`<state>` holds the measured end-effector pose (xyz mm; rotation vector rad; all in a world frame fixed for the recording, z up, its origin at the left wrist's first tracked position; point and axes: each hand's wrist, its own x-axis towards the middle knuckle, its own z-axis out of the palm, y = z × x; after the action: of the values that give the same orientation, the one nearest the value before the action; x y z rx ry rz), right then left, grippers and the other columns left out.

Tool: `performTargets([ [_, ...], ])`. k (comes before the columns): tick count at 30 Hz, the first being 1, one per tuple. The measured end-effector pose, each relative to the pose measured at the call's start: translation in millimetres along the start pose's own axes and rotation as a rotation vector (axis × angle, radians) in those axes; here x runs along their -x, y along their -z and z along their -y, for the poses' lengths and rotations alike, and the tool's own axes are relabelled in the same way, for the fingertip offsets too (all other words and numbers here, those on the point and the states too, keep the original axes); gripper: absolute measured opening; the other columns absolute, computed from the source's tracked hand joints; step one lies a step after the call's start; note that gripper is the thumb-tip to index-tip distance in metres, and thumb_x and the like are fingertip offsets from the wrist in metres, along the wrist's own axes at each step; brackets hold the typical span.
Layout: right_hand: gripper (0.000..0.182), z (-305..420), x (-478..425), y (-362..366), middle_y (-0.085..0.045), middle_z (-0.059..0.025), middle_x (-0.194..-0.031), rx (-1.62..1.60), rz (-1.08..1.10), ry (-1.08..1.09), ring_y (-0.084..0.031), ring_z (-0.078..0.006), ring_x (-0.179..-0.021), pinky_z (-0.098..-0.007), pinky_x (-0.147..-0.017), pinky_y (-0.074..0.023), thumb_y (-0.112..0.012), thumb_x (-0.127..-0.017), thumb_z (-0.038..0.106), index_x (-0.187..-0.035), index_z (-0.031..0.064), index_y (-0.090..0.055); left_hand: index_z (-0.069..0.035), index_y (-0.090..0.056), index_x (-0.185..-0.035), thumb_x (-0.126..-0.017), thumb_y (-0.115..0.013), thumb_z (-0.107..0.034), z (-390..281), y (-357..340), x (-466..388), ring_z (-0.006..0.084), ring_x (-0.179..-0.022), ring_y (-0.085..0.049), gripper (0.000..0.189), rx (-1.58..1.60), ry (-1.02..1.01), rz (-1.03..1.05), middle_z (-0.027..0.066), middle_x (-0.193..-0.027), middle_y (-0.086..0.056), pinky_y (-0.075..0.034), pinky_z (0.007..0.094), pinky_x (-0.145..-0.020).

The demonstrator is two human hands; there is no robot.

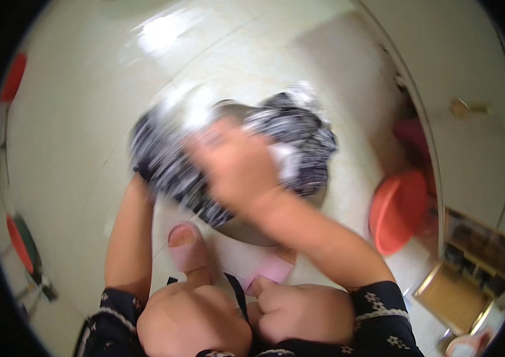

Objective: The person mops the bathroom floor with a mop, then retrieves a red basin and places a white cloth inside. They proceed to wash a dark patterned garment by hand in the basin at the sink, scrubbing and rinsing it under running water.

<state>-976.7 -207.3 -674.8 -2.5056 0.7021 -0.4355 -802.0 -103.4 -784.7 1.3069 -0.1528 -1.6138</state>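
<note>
A black-and-white patterned cloth (pixel 181 178), probably a garment, is bunched over a round grey basin (pixel 252 234) on the floor. My left forearm (pixel 130 232) reaches up to the cloth's left side, where the fabric hides my left hand. Across the middle of the cloth is my right hand (pixel 243 169), strongly blurred, with its fingers curled. Whether it grips fabric or another thing cannot be made out. White patches (pixel 194 107) show above the fingers, too smeared to identify. More of the same fabric lies heaped at the basin's right.
My feet in pink slippers (pixel 188 250) stand close to the basin. A red-orange plastic basin (pixel 397 212) is at the right, near a pale door (pixel 471 147) with a handle. A small wooden stool-like piece (pixel 455 292) sits lower right. Red objects (pixel 14 78) show at the left rim.
</note>
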Motion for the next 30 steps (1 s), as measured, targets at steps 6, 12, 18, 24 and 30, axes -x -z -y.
performTargets([
  [6, 0.035, -25.0, 82.2, 57.4, -0.05, -0.0078, -0.088, -0.401, 0.617, -0.023, -0.056, -0.0266, -0.078, -0.0375, -0.063, -0.046, -0.064, -0.057, 0.007, -0.091, 0.0169, -0.062, 0.001, -0.047, -0.121, -0.089, -0.047, -0.025, -14.1, -14.0, 7.2, 0.013, -0.1, -0.052, 0.041, -0.085, -0.019, 0.069, 0.0051, -0.112, -0.055, -0.042, 0.0274, -0.086],
  [12, 0.045, -144.0, 224.6, 182.2, -0.056, -0.0093, -0.098, 0.255, 0.135, -0.868, -0.056, -0.028, -0.09, -0.0354, -0.075, -0.0468, -0.056, -0.057, 0.002, -0.1, 0.0119, -0.064, -0.001, -0.041, -0.129, -0.09, -0.043, -0.031, -30.5, 84.5, 21.1, 0.0119, -0.098, -0.049, 0.049, -0.058, -0.192, 0.041, 0.0036, -0.115, -0.052, -0.038, 0.0268, -0.086],
  [18, 0.028, -216.0, 430.6, 216.7, -0.049, -0.0128, -0.111, 0.965, 0.348, -1.656, -0.056, -0.03, -0.096, -0.0398, -0.076, -0.0475, -0.053, -0.075, 0.016, -0.102, 0.0095, -0.061, -0.001, -0.038, -0.131, -0.092, -0.036, -0.029, -74.4, 209.9, 66.0, 0.0183, -0.116, -0.041, 0.048, 0.007, -0.095, 0.31, 0.0091, -0.126, -0.045, -0.031, 0.0327, -0.097],
  [24, 0.056, -255.1, 464.2, 166.2, -0.036, -0.0162, -0.135, 0.375, 0.169, -1.897, -0.045, -0.0324, -0.117, -0.0393, -0.097, -0.0359, -0.052, -0.077, 0.05, -0.118, 0.0114, -0.054, -0.004, -0.038, -0.132, -0.094, -0.034, -0.03, -109.3, 262.2, 132.2, 0.0233, -0.126, -0.035, 0.046, -0.569, 0.014, -0.54, 0.0104, -0.134, -0.04, -0.025, 0.0366, -0.103],
  [30, 0.06, -248.0, 362.8, 117.0, -0.045, -0.0202, -0.126, 0.474, 0.517, -1.545, -0.054, -0.0329, -0.105, -0.0394, -0.084, -0.0459, -0.064, -0.071, 0.043, -0.112, 0.0007, -0.053, -0.011, -0.037, -0.134, -0.092, -0.04, -0.029, -136.6, 175.6, 157.0, 0.0214, -0.128, -0.032, 0.046, -0.518, -0.387, -0.962, 0.0083, -0.137, -0.036, -0.022, 0.037, -0.105],
])
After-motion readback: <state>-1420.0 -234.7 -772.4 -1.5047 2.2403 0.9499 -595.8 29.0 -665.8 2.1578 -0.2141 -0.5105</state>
